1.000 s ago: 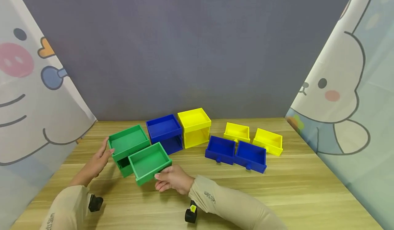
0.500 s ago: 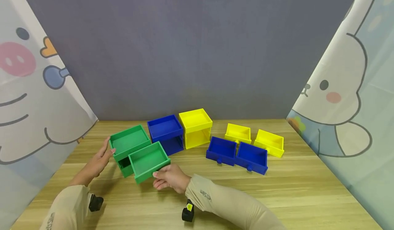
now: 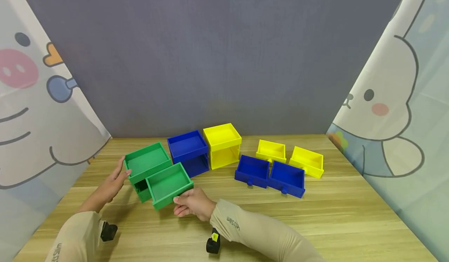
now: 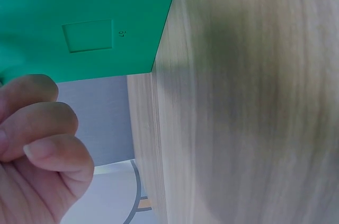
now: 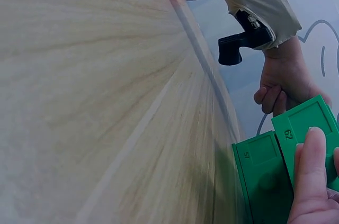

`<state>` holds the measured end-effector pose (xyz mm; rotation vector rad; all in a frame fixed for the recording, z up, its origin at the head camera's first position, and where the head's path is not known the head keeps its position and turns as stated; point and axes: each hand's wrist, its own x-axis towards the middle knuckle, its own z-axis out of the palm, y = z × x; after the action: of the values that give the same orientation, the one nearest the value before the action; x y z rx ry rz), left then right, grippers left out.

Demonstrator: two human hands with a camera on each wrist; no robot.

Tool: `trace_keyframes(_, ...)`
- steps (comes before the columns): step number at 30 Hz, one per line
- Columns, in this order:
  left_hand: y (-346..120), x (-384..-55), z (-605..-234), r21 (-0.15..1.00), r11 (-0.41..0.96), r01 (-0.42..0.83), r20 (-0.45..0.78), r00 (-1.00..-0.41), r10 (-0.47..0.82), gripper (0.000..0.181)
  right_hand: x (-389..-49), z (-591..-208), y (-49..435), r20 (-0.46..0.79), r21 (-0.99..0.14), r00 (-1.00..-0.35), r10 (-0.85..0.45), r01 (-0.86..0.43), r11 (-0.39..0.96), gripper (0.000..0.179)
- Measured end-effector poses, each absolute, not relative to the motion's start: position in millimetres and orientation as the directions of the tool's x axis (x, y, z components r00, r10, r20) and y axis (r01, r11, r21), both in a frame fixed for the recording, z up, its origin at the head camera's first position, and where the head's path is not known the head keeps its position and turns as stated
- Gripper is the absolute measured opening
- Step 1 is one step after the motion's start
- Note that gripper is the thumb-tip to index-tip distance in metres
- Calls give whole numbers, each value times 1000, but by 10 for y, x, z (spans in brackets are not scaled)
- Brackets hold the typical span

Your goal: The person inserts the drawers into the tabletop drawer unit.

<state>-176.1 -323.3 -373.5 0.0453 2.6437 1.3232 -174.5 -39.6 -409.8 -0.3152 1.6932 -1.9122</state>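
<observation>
At the left of the head view stands a green cabinet (image 3: 147,161) with a shallow tray top and a dark opening in front. My left hand (image 3: 114,182) holds its left side, thumb on the front top corner and fingers along the side wall. In front of the opening, tilted slightly, is a green drawer (image 3: 170,184). My right hand (image 3: 196,203) pinches it at its front right, thumb uppermost. Whether the drawer's back edge is inside the opening, I cannot tell. The left wrist view shows curled fingers (image 4: 47,123) beside the cabinet's green wall (image 4: 90,33).
A blue cabinet (image 3: 187,147) and a yellow cabinet (image 3: 222,137) stand close by on the right, both open in front. Further right lie two blue drawers (image 3: 251,171) and two yellow drawers (image 3: 306,161). A grey wall (image 3: 224,59) closes off the wooden table's (image 3: 315,223) back.
The right hand and the green drawer have shifted slightly left, toward the green cabinet. My left hand and the other pieces stay where they were.
</observation>
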Motion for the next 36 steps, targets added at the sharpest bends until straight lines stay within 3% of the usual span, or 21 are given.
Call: trace_keyframes(36,-3199,-1739,-3731,825,565,-17,-106,-986,125,71,-1692,-4133,-520,-194,-965,-807,-558,260,-40,20)
